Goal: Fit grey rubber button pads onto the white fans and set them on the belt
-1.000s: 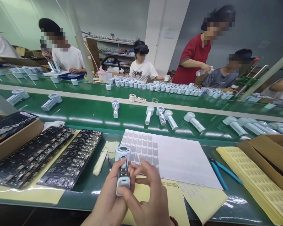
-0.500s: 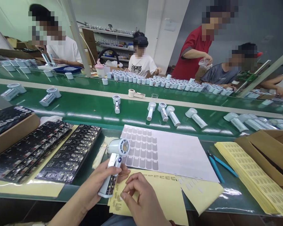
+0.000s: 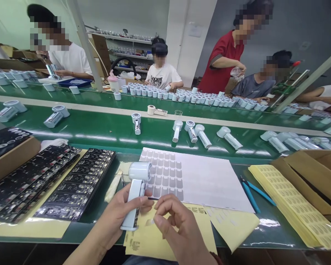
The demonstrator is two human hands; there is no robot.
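Note:
A light blue handheld fan is gripped round its handle by my left hand. Its round head tilts up over the white sheet of grey stickers, and its open handle side, with a circuit board, is turned mostly to the right. Just right of the handle, my right hand is closed, thumb against fingertips, on a small clear sticker. Beneath both hands lies a yellow backing sheet with dark printed shapes on it.
Stacks of black circuit boards lie at left. Blue-handled cutters, yellow sticker sheets and a cardboard box sit at right. More fans rest on the green belt. Several people work beyond it.
The fan has turned in my left hand, so its front grille now faces away to the right. My right hand has shifted right, and the clear sticker has come into sight at its fingertips.

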